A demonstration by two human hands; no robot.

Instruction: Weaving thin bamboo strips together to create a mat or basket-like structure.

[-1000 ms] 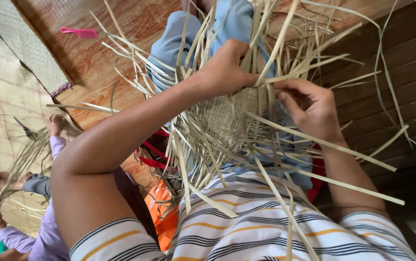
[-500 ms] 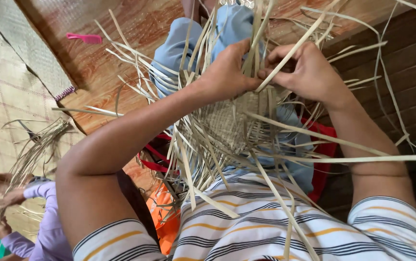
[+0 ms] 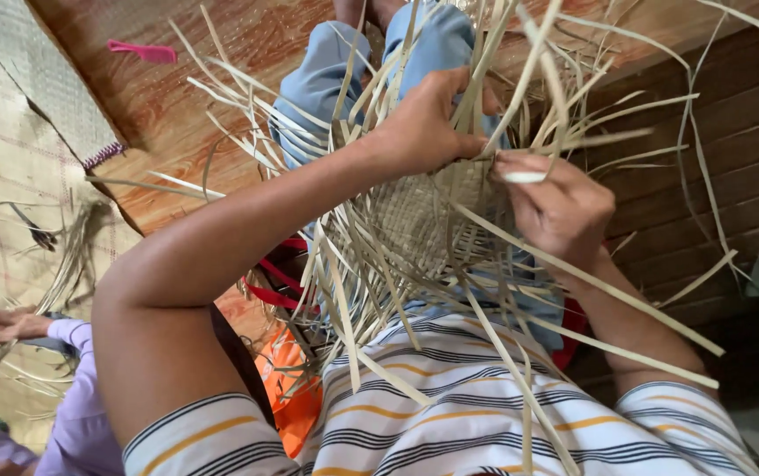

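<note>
Our left hand (image 3: 423, 123) curls its fingers over the far edge of a half-made woven piece (image 3: 414, 220), clamped on a bunch of its loose pale strips (image 3: 573, 273). Our right hand (image 3: 560, 207) sits just beside it, closed in a pinch on a single flat strip whose cut end pokes out toward the left hand. The two hands nearly touch, both working at the same upper edge of the weave.

The woven piece rests on our lap, over our blue trousers (image 3: 326, 75) and against our striped shirt (image 3: 450, 414). We judge the work to be partway along: a tight checkered patch is finished in the middle, between the hands and our body, while a great many strips remain unwoven and fan out on all sides. How much is left we cannot tell, since the final shape is not shown.

The finished patch looks roughly square, so it has no clear long axis. The loose strips do: most run away from our body toward the knees, and several long ones sweep off to the right and downward.

Farther out is a wooden floor (image 3: 177, 115), with a small pink comb (image 3: 143, 51) lying on it. At the left lies a woven mat (image 3: 9, 176), where another person in a purple sleeve (image 3: 75, 397) handles more strips.
</note>
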